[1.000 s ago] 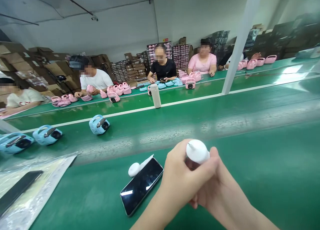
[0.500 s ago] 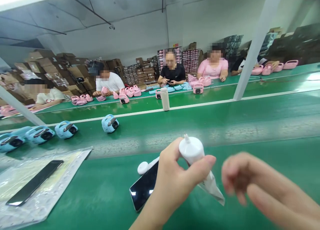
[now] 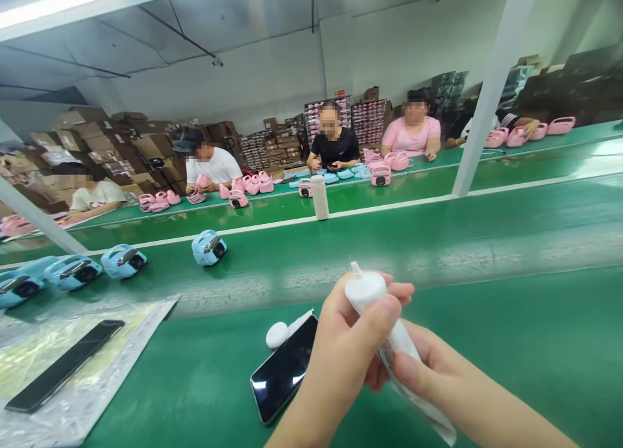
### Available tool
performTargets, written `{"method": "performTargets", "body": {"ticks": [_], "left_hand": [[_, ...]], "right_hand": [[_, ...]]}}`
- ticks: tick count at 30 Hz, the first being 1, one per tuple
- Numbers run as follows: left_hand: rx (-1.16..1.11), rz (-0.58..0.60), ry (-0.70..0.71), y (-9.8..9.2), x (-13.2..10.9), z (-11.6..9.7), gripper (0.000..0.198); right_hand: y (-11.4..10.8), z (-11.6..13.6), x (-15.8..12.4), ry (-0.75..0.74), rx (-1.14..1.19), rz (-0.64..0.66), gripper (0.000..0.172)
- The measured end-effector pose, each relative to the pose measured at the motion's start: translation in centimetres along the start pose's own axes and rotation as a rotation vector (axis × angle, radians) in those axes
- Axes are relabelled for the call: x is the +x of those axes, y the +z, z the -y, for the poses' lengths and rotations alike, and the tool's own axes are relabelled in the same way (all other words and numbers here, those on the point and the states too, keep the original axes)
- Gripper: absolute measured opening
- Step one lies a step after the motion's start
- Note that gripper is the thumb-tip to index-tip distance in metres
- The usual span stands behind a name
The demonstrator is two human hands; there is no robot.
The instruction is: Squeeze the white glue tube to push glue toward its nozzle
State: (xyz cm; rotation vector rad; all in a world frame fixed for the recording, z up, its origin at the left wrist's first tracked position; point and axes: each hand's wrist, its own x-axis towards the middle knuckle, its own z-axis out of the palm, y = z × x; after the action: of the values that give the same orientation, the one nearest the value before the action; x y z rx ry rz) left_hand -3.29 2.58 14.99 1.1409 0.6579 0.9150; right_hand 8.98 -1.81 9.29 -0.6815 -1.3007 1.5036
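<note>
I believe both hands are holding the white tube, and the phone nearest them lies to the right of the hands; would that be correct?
Not quite: the phone lies to the left of the hands, as the head view shows. The left hand and right hand are indeed both holding the white tube.

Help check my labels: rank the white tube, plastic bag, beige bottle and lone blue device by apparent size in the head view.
1. Plastic bag, cut off by the frame
2. White tube, partly covered
3. Beige bottle and lone blue device: too alike to rank
</note>
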Motion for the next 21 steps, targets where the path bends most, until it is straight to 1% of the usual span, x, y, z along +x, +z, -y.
{"method": "performTargets", "body": {"ticks": [2,3,5,7,10,12,13,15,17,19,21], "left_hand": [[-0.063,0.047,-0.012,0.0,0.3,0.3,0.048],[-0.082,0.095,-0.019,-0.1,0.4,0.5,0.052],[-0.136,0.224,-0.035,-0.5,0.8,0.9,0.054],[-0.231,0.36,-0.04,-0.8,1.2,1.2,0.051],[-0.375,0.541,-0.071,-1.2,1.9,1.6,0.051],[-0.427,0.617,-0.108,-1.2,2.3,1.8,0.054],[-0.443,0.64,-0.12,-1.2,2.4,2.0,0.055],[-0.468,0.646,-0.11,-1.1,2.5,2.3,0.054],[-0.504,0.592,-0.061,-1.0,2.5,2.7,0.052],[-0.517,0.511,-0.023,-0.8,2.5,3.1,0.052],[-0.504,0.461,-0.022,-0.7,2.6,3.5,0.054]], "right_hand": [[-0.2,-0.4,-0.3,0.003,0.117,0.024,0.049],[-0.3,-0.6,-0.4,0.008,0.185,0.044,0.049],[-0.2,-0.7,-0.6,0.023,0.316,0.098,0.049],[-0.1,-0.5,-0.7,0.048,0.418,0.162,0.05],[0.2,-0.1,-1.0,0.075,0.472,0.23,0.053],[0.3,0.0,-1.2,0.098,0.484,0.223,0.056],[0.4,-0.1,-1.3,0.117,0.486,0.2,0.057],[0.4,-0.5,-1.4,0.154,0.481,0.146,0.06],[0.4,-1.1,-1.3,0.172,0.465,0.112,0.065],[0.3,-1.7,-1.1,0.167,0.5,0.123,0.066],[0.3,-2.2,-0.8,0.151,0.572,0.155,0.062]]}}
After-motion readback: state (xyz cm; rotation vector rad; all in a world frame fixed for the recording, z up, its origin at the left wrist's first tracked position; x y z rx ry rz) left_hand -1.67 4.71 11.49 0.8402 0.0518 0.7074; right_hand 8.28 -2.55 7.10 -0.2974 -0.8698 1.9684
